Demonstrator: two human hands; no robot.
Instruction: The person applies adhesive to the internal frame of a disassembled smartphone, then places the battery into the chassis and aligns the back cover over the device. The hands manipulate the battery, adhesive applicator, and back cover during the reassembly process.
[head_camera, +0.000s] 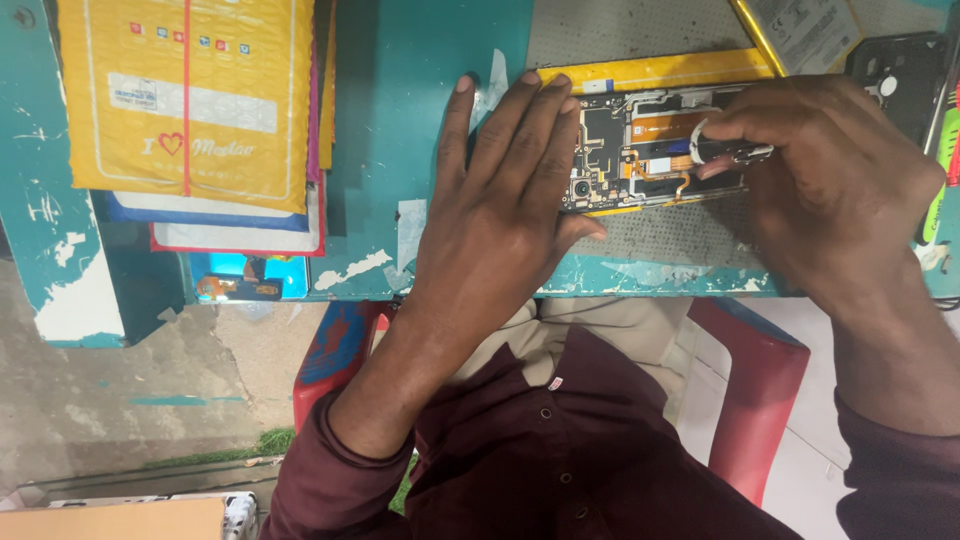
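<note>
Teal counter (400, 60) — left hand (500, 200) lies flat, fingers spread, steadying an opened phone (640, 150); right hand (830, 180) pinches a small tool (735, 152) against its circuitry.

Yellow padded envelopes (185, 100) stacked on teal table (400, 90) — red chair (750, 400) below.

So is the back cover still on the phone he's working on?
No, the phone lies open, its circuit board and orange flex cables exposed between both hands.
</note>
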